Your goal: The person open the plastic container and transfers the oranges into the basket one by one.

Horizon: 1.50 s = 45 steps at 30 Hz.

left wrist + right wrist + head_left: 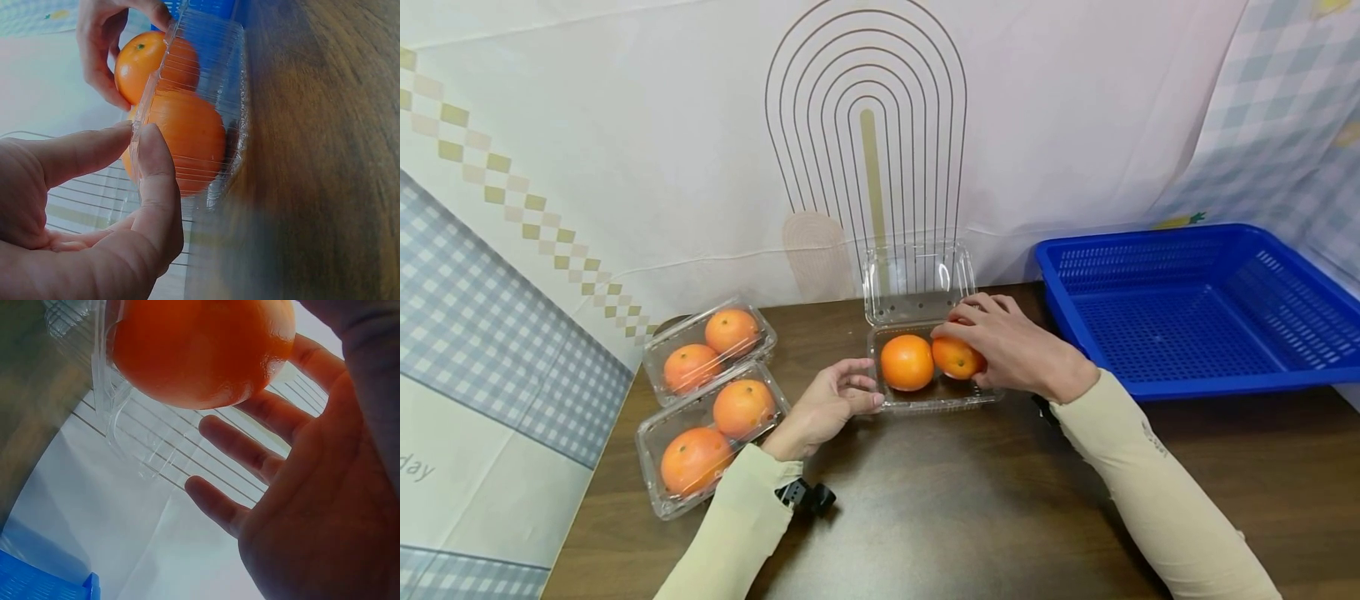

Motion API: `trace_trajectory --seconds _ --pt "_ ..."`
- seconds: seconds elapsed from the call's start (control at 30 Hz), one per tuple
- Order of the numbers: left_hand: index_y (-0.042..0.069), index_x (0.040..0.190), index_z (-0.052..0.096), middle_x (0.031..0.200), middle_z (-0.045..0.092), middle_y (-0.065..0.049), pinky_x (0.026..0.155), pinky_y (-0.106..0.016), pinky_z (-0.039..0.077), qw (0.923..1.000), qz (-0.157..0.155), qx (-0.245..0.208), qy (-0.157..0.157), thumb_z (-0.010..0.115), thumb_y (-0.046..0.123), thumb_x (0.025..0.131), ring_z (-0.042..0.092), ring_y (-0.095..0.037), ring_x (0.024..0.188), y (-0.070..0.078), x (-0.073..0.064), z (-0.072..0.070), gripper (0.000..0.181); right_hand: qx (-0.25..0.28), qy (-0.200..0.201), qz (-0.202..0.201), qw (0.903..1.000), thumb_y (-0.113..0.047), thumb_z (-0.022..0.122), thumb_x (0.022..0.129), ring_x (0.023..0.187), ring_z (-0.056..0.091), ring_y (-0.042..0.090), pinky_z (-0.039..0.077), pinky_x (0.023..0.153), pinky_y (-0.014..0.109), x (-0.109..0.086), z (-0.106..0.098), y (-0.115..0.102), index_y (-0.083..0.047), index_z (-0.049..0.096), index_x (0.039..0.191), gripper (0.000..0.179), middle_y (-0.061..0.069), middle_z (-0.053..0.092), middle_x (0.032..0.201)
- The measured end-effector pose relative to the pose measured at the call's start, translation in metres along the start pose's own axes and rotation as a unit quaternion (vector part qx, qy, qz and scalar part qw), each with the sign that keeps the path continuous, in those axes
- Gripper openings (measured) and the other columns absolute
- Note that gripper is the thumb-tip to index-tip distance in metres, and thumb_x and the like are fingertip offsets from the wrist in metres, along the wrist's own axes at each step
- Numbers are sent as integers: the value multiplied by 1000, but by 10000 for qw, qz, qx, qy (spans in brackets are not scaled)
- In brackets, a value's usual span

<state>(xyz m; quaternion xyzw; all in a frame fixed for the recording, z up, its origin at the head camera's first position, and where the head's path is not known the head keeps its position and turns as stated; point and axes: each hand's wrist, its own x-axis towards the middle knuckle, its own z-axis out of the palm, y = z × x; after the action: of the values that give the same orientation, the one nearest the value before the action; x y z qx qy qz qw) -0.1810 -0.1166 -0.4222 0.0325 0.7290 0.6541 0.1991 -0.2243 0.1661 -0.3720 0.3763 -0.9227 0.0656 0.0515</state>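
A clear plastic clamshell box [940, 405] stands on the table with its lid [917, 310] raised at the back. One orange [907, 363] sits in its left half. My right hand [1018, 346] holds another orange [957, 360] in the right half, fingers curled over it from above. In the right wrist view, this orange [200, 350] lies against the forefinger side while other fingers spread beneath. At the box's left side, my left hand [829, 407] pinches the rim; the left wrist view shows thumb and a finger [156, 169] on either side of the plastic edge.
Two closed clear boxes, a rear one [658, 354] and a front one [651, 475], lie at the left, each with two oranges. A blue plastic basket [1067, 308] stands at the right. A patterned sheet [700, 150] hangs behind the brown table [925, 517].
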Motion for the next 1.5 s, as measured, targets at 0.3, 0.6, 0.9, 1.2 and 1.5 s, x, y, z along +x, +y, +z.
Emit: trace_trajectory --seconds 0.3,0.6,0.9,1.2,1.5 --pt "-2 148 44 124 57 -24 96 -43 60 10000 -33 16 8 67 -5 92 66 -10 86 0 0 0 60 -14 -7 -8 10000 -22 95 69 132 44 36 37 109 64 -1 -2 1 -21 63 134 72 9 60 135" --pt "-2 148 44 124 57 -23 96 -42 60 10000 -69 40 19 67 -6 92 66 -10 86 1 0 0 60 63 8 44 10000 -22 94 69 134 43 36 36 110 63 -1 -6 1 -21 63 135 73 9 59 136" --pt "-2 148 44 122 57 -22 95 -42 61 10000 -69 -8 25 67 -6 92 66 -10 86 0 0 0 60 85 21 4 10000 -21 94 69 134 43 36 36 110 64 -1 -7 1 -21 63 135 73 9 59 136" --pt "-3 148 43 121 57 -22 94 -39 61 10000 -39 -55 -6 66 -7 92 66 -9 85 -1 1 0 61 58 142 -10 9999 -22 93 68 132 44 35 38 108 62 -2 -8 2 -21 63 134 72 10 59 136" --pt "-3 148 42 123 55 -24 93 -37 62 9999 -16 -99 -58 66 -6 92 66 -10 87 -1 0 -1 61 69 139 -2 9999 -20 93 69 132 44 35 37 108 62 -4 -11 3 -21 63 134 72 9 59 136"
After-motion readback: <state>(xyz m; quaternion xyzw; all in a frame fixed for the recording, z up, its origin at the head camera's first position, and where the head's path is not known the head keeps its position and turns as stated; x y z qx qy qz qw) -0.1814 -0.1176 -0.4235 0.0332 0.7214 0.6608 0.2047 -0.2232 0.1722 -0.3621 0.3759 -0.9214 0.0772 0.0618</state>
